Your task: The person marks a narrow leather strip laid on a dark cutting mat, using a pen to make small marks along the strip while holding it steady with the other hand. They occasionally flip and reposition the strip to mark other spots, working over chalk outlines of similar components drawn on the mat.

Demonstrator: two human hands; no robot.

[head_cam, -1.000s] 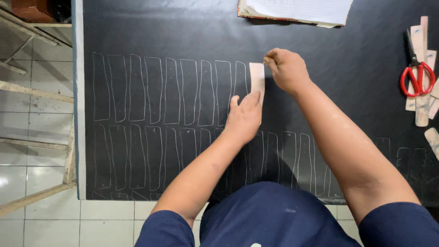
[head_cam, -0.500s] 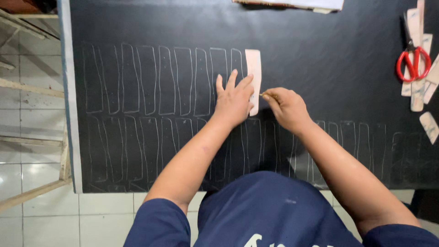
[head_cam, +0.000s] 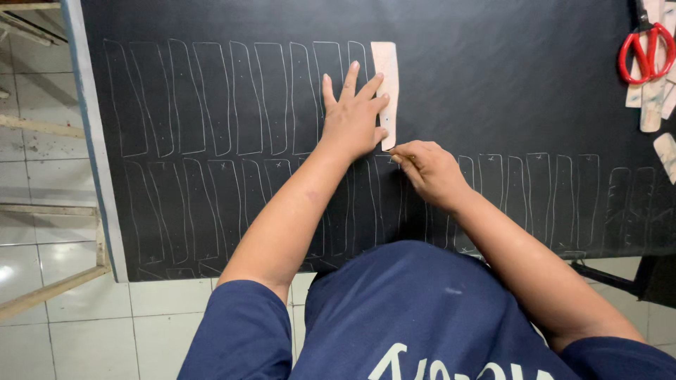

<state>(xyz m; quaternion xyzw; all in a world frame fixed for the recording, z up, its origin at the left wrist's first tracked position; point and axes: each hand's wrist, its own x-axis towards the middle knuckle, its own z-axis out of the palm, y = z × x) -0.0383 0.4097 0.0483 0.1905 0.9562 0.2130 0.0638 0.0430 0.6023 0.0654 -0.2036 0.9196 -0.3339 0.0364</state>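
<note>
Left grip point(head_cam: 352, 116) spread flat on pale template point(head_cam: 386, 88), long axis pointing away; right grip point(head_cam: 429, 169) pinches marker.

Red-handled metal scissors point(head_cam: 646, 49) lie at two o'clock atop pale strip-shaped cardboard cutouts point(head_cam: 651, 105); wooden frame bars point(head_cam: 49, 285) cross white floor tiles point(head_cam: 42, 176) at nine o'clock.
</note>
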